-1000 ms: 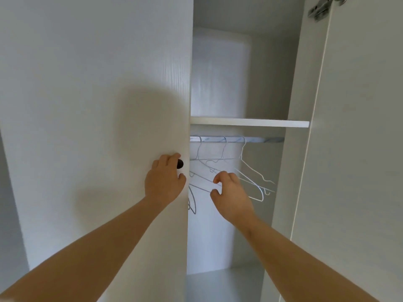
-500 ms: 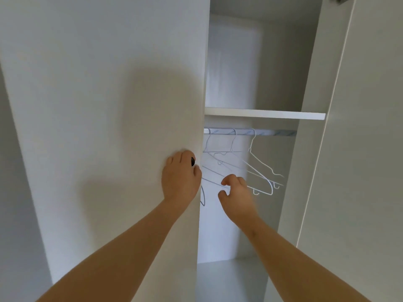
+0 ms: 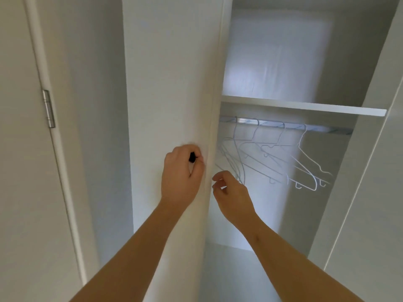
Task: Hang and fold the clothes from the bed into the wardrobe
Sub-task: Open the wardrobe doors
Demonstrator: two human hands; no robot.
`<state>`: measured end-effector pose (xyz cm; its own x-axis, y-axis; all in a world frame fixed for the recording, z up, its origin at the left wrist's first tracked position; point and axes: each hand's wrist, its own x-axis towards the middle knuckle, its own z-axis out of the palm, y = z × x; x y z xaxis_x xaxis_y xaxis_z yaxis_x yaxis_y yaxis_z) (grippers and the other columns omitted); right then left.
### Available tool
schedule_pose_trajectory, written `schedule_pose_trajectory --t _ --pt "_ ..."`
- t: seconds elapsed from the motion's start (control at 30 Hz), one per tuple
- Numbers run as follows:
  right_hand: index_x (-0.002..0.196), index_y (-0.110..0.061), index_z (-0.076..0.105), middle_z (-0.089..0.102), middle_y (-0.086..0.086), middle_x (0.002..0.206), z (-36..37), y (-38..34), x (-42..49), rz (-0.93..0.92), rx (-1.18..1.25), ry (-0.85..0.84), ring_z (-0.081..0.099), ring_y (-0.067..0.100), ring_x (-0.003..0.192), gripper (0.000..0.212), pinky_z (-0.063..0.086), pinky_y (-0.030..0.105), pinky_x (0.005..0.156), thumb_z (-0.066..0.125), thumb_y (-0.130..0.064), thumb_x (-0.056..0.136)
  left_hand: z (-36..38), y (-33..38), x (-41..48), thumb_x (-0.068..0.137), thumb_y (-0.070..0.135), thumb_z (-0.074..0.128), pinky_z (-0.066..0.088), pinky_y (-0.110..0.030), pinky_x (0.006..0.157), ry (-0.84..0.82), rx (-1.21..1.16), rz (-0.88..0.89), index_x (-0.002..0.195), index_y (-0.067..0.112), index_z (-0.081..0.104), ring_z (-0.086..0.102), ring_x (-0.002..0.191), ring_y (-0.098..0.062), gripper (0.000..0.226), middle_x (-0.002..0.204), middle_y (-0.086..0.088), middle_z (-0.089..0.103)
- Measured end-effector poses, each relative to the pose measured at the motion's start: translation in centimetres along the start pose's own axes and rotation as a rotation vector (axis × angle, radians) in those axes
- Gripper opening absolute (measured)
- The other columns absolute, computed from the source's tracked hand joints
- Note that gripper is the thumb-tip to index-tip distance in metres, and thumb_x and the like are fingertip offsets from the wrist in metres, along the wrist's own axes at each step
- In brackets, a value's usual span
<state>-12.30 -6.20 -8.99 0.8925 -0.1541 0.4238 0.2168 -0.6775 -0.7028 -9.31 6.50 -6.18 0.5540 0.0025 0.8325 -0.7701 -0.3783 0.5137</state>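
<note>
Head view: the left hand (image 3: 182, 173) grips the black knob (image 3: 192, 157) of the wardrobe door (image 3: 170, 83), the right hand (image 3: 231, 190), fingers loosely curled and empty, hovers beside the wire hangers (image 3: 272, 162) on the rail (image 3: 283, 125), clothes out of view; judged step: opening the wardrobe, next unhooking one hanger.

No writing to read

Nothing in view carries a letter, number, label or brand mark: the white wardrobe door (image 3: 170, 83), its black knob (image 3: 192, 157), the shelf (image 3: 305, 106), the metal rail (image 3: 272, 124), the wire hangers (image 3: 265, 170) and the hinge (image 3: 49, 109) on the left are all plain, and the blurred parts of the wardrobe's inside show no marks that can be made out.
</note>
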Motion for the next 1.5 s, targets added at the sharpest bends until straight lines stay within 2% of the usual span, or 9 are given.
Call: schedule_pose_trajectory --t 0.1,0.23,0.37,0.5,0.63,0.83,1.03,1.2,1.5 --pt "0.1 -0.03 0.051 0.062 -0.011 0.085 1.6 -2.7 -2.0 -0.052 0.062 -0.123 0.059 0.01 0.07 0.017 0.054 0.028 0.067 0.04 -0.017 0.096 -3.1 -0.2 -1.0 0.087 0.012 0.045 0.043 -0.023 0.08 -0.007 -0.049 -0.004 0.088 0.031 0.049 0.05 0.086 -0.005 0.019 0.087 0.022 0.051" --pt "0.108 -0.021 0.052 0.065 -0.005 0.094 3.0 -5.6 -3.7 -0.148 0.021 -0.248 0.063 0.018 0.086 0.019 0.053 0.038 0.079 0.037 -0.018 0.097 -7.1 -0.6 -2.0 0.094 0.003 0.047 0.04 -0.007 0.079 -0.024 -0.145 -0.103 0.097 0.041 0.047 0.051 0.093 0.004 0.039 0.1 0.022 0.051" --pt "0.1 -0.016 0.048 0.062 0.003 0.087 4.8 -7.9 -4.6 -0.274 -0.07 -0.29 0.059 0.021 0.074 0.014 0.051 0.04 0.069 0.034 -0.02 0.099 -10.8 -1.5 -3.1 0.097 0.01 0.043 0.043 -0.012 0.085 -0.072 -0.191 -0.152 0.111 0.043 0.045 0.054 0.101 -0.003 0.036 0.113 0.017 0.053" --pt "0.106 -0.017 0.049 0.064 0.005 0.096 7.1 -10.1 -4.6 -0.333 -0.028 -0.318 0.063 0.025 0.084 0.014 0.052 0.048 0.078 0.037 -0.022 0.099 -14.8 -2.8 -3.7 0.096 0.015 0.045 0.044 -0.02 0.088 -0.09 -0.283 -0.293 0.117 0.047 0.042 0.057 0.103 -0.001 0.038 0.108 0.019 0.06" --pt "0.098 -0.029 0.048 0.06 -0.018 0.088 10.2 -12.1 -4.1 -0.398 0.024 -0.336 0.063 0.012 0.08 0.005 0.054 0.04 0.078 0.043 -0.028 0.097 -18.7 -4.9 -3.8 0.096 0.011 0.046 0.048 -0.033 0.094 -0.081 -0.318 -0.379 0.123 0.033 0.051 0.061 0.105 -0.01 0.036 0.108 0.012 0.065" --pt "0.103 -0.036 0.044 0.049 -0.024 0.09 16.9 -16.8 -4.0 -0.447 0.048 -0.334 0.055 -0.001 0.078 0.011 0.047 0.019 0.072 0.05 -0.036 0.094 -24.2 -8.1 -3.3 0.097 0.008 0.036 0.047 -0.023 0.062 0.032 -0.327 -0.507 0.091 0.021 0.063 0.058 0.069 -0.012 0.031 0.074 0.004 0.064" --pt "0.115 -0.031 0.041 0.039 -0.02 0.105 23.6 -20.0 -3.7 -0.433 0.067 -0.372 0.053 -0.001 0.083 0.029 0.045 0.014 0.071 0.057 -0.027 0.091 -29.3 -12.0 -3.0 0.097 0.007 0.031 0.049 -0.038 0.08 0.088 -0.418 -0.605 0.097 0.014 0.061 0.061 0.085 -0.026 0.031 0.089 -0.009 0.066" --pt "0.081 -0.035 0.031 0.038 -0.012 0.091 26.5 -20.7 -3.6 -0.412 0.111 -0.248 0.044 0.01 0.071 0.043 0.045 0.023 0.065 0.045 0.006 0.085 -31.2 -13.6 -3.5 0.097 0.005 0.037 0.053 -0.02 0.059 -0.03 -0.468 -0.566 0.088 0.014 0.063 0.064 0.068 -0.011 0.029 0.078 -0.002 0.067" --pt "0.083 -0.037 0.03 0.032 -0.02 0.093 27.1 -20.6 -4.8 -0.353 0.026 -0.218 0.044 -0.006 0.079 0.044 0.039 0.004 0.069 0.042 0.005 0.087 -31.5 -13.7 -5.4 0.097 0.008 0.041 0.049 -0.011 0.058 -0.054 -0.514 -0.599 0.092 0.021 0.063 0.065 0.067 -0.003 0.026 0.075 0.012 0.07"
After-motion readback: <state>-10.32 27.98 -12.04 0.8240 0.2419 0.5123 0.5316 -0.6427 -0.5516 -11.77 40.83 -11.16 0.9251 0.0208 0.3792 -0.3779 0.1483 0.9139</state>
